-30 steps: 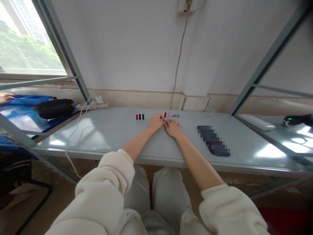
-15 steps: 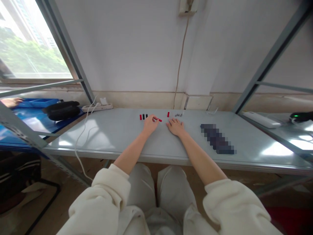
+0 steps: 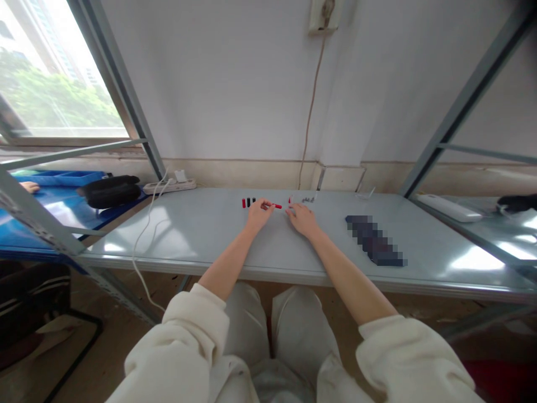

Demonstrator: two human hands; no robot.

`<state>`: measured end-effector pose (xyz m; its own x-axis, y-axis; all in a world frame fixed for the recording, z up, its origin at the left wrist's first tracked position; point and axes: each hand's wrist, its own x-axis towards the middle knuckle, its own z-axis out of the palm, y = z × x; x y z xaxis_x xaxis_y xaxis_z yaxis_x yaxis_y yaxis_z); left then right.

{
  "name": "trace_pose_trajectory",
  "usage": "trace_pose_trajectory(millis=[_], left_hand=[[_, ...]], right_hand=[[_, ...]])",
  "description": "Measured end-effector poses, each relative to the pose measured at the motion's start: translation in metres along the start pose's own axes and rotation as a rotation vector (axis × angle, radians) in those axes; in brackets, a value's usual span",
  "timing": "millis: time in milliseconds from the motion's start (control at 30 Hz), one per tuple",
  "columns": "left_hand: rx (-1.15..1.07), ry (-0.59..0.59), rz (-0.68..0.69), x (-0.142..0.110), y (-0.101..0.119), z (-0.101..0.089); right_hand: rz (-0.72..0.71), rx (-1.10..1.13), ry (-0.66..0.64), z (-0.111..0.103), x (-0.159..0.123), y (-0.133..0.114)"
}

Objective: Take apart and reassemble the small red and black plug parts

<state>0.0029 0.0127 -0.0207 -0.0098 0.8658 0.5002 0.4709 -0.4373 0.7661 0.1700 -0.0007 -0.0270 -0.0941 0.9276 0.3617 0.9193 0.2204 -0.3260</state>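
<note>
My left hand (image 3: 259, 212) pinches a small red cylinder (image 3: 277, 206), which points right, just above the grey table (image 3: 188, 240). Beyond that hand and to its left stand another red cylinder (image 3: 244, 203) and a black cylinder (image 3: 248, 202). A second black one (image 3: 254, 200) is partly covered by the hand. My right hand (image 3: 304, 219) rests low over the table with its fingers apart. A red piece (image 3: 289, 200) shows just past its fingertips, partly hidden; whether they touch it I cannot tell. Several small grey metal pieces (image 3: 308, 200) lie behind the right hand.
A dark pixelated item (image 3: 375, 240) lies to the right. At the back left is a white power strip (image 3: 170, 186), its cable (image 3: 136, 246) hanging over the front edge. Metal posts (image 3: 448, 101) flank the table. Another person's hand (image 3: 29, 187) is by a blue tray (image 3: 71, 178).
My left hand has drawn left, away from my right hand, bringing the red cylinder into view. My right fingers have shifted over part of the standing red piece. The camera view has turned slightly left.
</note>
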Motion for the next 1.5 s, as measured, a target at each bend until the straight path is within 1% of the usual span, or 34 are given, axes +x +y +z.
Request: trace_pose_trajectory(millis=[67,133,233,333,467,733,833,1133,1267,1433,1500], left_hand=[[-0.066,0.015,-0.036,0.002,-0.003,0.001],[-0.12,0.019,-0.066,0.004,-0.005,0.002],[-0.207,0.0,-0.136,0.004,-0.004,0.002],[-0.308,-0.031,-0.21,0.003,0.0,0.002],[-0.39,-0.048,-0.238,0.002,0.005,0.001],[-0.387,0.091,-0.283,0.002,0.006,-0.003],[-0.397,0.101,-0.305,0.002,0.008,-0.005],[-0.548,-0.037,-0.372,0.001,0.014,-0.009],[-0.568,-0.094,-0.315,0.0,0.013,-0.008],[-0.502,-0.184,-0.235,-0.001,0.011,-0.005],[-0.484,-0.199,-0.206,-0.001,0.01,-0.004]], right_hand=[[-0.041,0.117,0.114,-0.002,0.002,-0.002],[-0.056,0.241,0.198,-0.003,0.003,-0.003],[-0.047,0.414,0.264,-0.005,0.005,-0.004],[-0.051,0.55,0.239,-0.005,0.005,-0.005],[-0.09,0.64,0.16,-0.003,0.006,-0.006],[-0.101,0.653,0.162,-0.004,0.005,-0.005],[-0.092,0.651,0.149,-0.005,0.005,-0.005],[-0.131,0.732,0.111,-0.009,0.004,-0.005],[-0.15,0.747,0.094,-0.008,0.004,-0.006],[-0.154,0.736,0.074,-0.006,0.002,-0.007],[-0.149,0.714,0.078,-0.004,0.002,-0.007]])
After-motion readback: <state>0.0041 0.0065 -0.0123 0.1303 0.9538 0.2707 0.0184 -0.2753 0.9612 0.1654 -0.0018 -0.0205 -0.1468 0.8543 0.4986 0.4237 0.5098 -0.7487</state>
